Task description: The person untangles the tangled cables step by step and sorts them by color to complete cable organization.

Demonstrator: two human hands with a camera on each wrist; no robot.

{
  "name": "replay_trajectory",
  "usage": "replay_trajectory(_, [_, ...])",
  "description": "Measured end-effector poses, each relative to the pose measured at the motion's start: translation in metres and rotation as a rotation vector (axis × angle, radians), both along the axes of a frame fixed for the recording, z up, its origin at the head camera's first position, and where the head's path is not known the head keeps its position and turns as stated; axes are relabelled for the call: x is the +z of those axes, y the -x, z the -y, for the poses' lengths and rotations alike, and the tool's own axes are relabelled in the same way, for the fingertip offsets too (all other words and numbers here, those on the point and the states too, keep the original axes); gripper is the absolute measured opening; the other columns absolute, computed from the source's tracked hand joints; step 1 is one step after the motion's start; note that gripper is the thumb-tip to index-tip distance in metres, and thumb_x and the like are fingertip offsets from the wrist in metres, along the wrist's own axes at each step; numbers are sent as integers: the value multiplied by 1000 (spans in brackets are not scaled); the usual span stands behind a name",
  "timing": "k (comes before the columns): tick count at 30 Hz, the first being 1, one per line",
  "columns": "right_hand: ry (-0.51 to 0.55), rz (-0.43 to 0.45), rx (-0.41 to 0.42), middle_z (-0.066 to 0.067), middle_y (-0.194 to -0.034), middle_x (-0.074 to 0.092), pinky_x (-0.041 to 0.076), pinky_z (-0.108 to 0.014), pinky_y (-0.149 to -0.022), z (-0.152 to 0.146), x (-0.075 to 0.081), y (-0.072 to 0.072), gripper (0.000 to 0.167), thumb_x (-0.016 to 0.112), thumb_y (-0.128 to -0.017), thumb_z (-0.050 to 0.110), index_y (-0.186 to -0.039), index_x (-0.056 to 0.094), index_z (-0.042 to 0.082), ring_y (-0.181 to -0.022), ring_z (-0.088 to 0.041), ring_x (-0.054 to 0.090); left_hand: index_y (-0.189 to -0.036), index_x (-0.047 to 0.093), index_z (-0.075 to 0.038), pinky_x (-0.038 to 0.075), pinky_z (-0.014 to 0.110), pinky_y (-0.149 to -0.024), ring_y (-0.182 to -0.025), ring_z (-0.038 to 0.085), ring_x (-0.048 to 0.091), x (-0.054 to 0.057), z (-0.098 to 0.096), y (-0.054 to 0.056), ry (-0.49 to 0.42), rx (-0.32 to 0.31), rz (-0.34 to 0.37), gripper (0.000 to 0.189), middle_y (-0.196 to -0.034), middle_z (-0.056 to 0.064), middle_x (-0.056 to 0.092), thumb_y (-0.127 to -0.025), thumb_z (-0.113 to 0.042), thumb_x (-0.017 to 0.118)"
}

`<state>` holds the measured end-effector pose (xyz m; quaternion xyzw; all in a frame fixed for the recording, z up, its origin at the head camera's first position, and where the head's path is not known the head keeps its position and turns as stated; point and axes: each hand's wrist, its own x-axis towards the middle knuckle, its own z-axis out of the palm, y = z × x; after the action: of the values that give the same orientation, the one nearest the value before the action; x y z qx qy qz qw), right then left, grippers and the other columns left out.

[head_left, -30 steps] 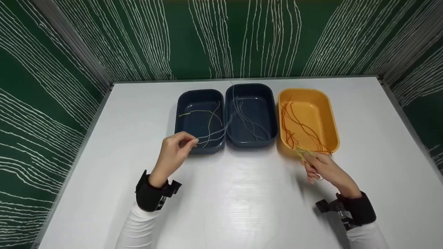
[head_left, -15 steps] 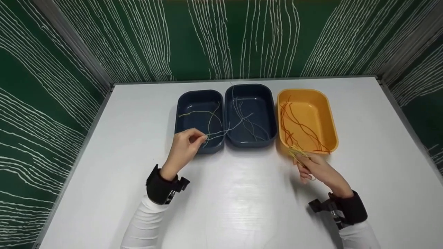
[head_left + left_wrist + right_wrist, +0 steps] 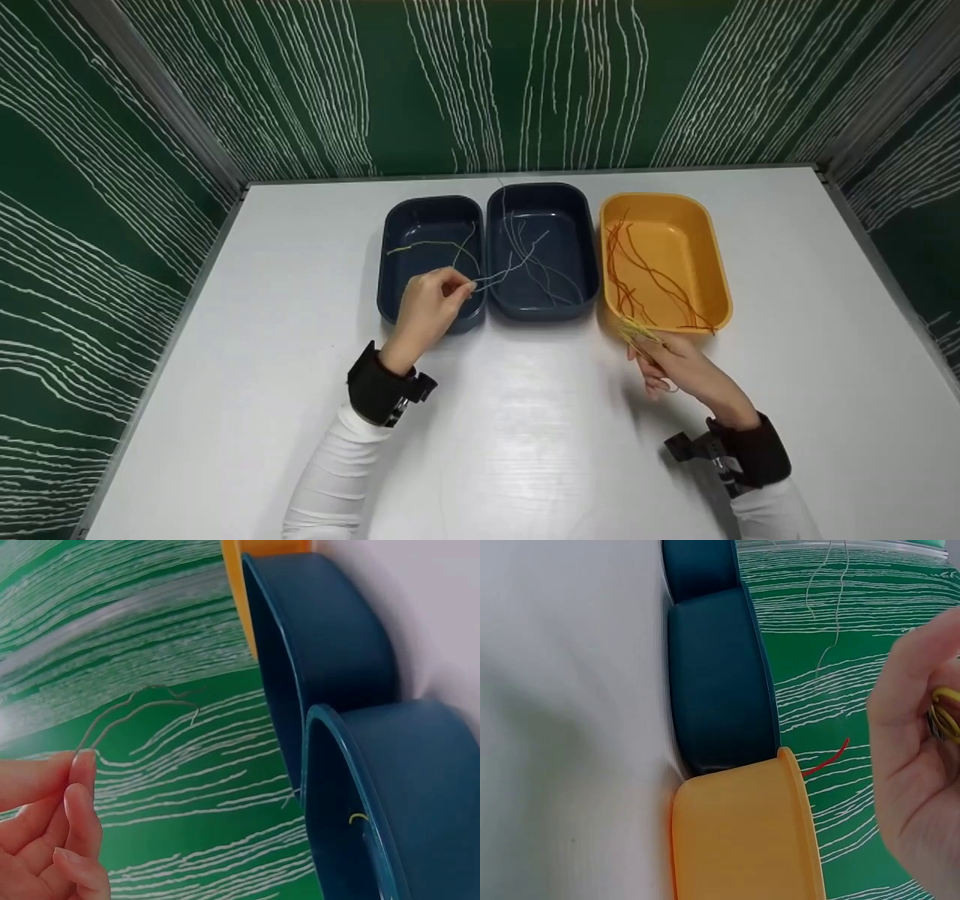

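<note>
My left hand [image 3: 433, 306] pinches thin grey strings [image 3: 519, 262] between thumb and fingertips, above the right front of the left dark blue tray [image 3: 405, 281]. Their loose ends reach over the middle dark blue tray [image 3: 576, 244], where more grey strings lie. The left wrist view shows the pinched strings [image 3: 112, 718] curving away from the fingertips. My right hand [image 3: 686, 367] grips a bundle of yellow strings [image 3: 631, 328] at the front edge of the yellow tray [image 3: 694, 262]. In the right wrist view, part of the bundle [image 3: 948, 720] shows inside the curled fingers.
Yellowish strings [image 3: 431, 242] lie in the left blue tray. Red-orange strings [image 3: 652, 270] are in the yellow tray, one end poking past its rim. The trays stand side by side on a white table [image 3: 517, 420], before a green wall [image 3: 420, 142] with white lines.
My left hand has moved right and slightly away from me, carrying the grey strings' ends over the middle tray. The right hand, still gripping the yellow bundle, has shifted slightly left.
</note>
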<state>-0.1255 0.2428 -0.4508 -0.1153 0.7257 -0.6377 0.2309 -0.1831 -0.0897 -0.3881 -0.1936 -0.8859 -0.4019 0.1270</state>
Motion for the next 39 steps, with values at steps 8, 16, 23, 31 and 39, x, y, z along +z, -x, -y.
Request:
replay_trajectory(8, [11, -5, 16, -1, -54, 35, 46, -33, -46, 0, -2, 0, 39, 35, -96, 33, -88, 45, -3, -41, -9, 36, -78, 67, -4, 43, 28, -56, -58, 15, 55, -1, -24, 9, 75, 10, 3, 11, -68, 5, 63, -82, -12, 62])
replay_trajectory(16, [19, -13, 28, -1, -54, 34, 45, -34, -45, 2, -1, -1, 42, 35, -96, 32, -89, 43, -9, -39, -16, 34, -80, 67, -6, 44, 27, -58, -61, 15, 57, -2, -43, 17, 136, 37, 3, 11, -71, 4, 64, -83, -14, 61])
replay_trajectory(23, [12, 2, 17, -1, -53, 35, 45, -36, -45, 3, -2, 0, 46, 37, -95, 35, -89, 43, -10, -39, -16, 35, -80, 68, -7, 46, 28, -59, -65, 14, 60, -6, -56, 27, 233, 65, 41, 11, -74, 2, 66, -83, -15, 61])
replay_trajectory(31, [51, -41, 54, -1, -54, 35, 45, -34, -43, 3, -1, -1, 38, 33, -98, 23, -89, 41, -13, -40, -10, 36, -79, 69, -8, 47, 28, -56, -64, 15, 61, -6, -68, 38, 357, 56, 60, 12, -77, 2, 67, -84, -16, 61])
replay_trajectory(39, [22, 1, 34, -1, -54, 35, 45, -35, -44, 3, -2, -1, 42, 36, -96, 32, -90, 43, -9, -40, -12, 35, -77, 70, -9, 49, 29, -58, -67, 17, 62, -9, -78, 52, 477, 51, 133, 10, -78, 1, 67, -82, -12, 61])
